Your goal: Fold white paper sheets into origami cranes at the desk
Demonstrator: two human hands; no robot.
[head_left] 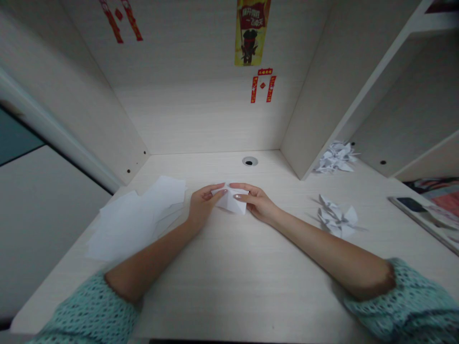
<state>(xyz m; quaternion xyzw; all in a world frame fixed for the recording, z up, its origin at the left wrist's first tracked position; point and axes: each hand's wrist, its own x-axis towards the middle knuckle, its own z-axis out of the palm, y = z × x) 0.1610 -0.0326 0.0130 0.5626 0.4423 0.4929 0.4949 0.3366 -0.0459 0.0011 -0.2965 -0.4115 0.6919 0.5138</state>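
Note:
A small folded piece of white paper [233, 204] is held between my two hands, just above the middle of the desk. My left hand [203, 203] pinches its left side, thumb on the near face and fingers behind. On the right, my right hand [258, 203] grips the other side, thumb in front and index finger along the top edge. Creases run across the paper. Loose white paper sheets [125, 224] lie spread to the left of my left hand.
Folded paper pieces [337, 217] sit on the desk to the right, with a larger heap [337, 156] behind by the partition [304, 157]. A phone [412, 204] lies at the far right. A cable hole [250, 161] is near the back wall, which bears red and yellow stickers [253, 33].

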